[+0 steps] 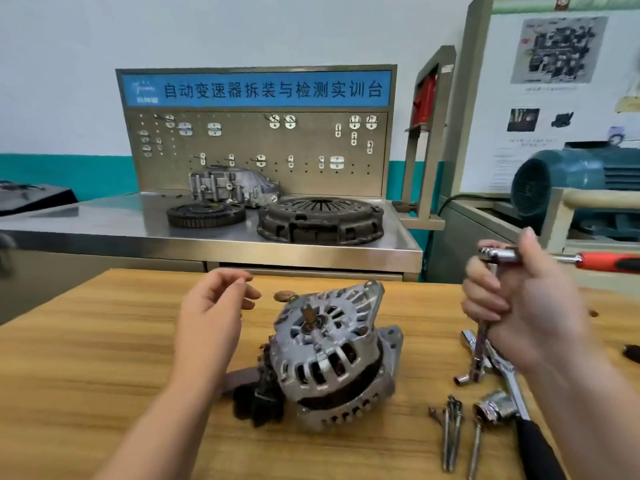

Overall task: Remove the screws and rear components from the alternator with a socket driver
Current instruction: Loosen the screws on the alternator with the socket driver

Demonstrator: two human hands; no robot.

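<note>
Head view: looks forward and down on a wooden table [104,341], both forearms reaching in from the lower edge.
Alternator [336,355]: lies on the table between the two hands, tilted, its finned silver housing and stub shaft turned up toward the camera. A black part [256,400] sticks out at its lower left.
Left hand [207,313]: hovers to the left of the alternator, near it but not touching. The fingers are loosely curved, the thumb and forefinger tips are close with a small gap, and it holds nothing.
Right hand [519,306]: raised to the right of the alternator and apart from it. The fingers are curled into a fist and the thumb stands up.
Socket driver [502,254]: gripped in the right hand. Its chrome shaft runs level across the top of the fist and its red handle [609,263] points off to the right. The tip points left, higher than the alternator and not on it.
Below the fist: a chrome shaft shows — whether the hand holds it or it belongs to the chrome wrench [479,362] lying on the table cannot be told.
Loose on the table, right of the alternator: long bolts [452,434], a chrome socket [495,408] and a black-handled ratchet [540,452].
Behind: a steel bench [104,216] carries a clutch cover [320,218], a toothed ring [206,214] and a pegboard [256,150] — a teal motor [571,181] sits at far right.
</note>
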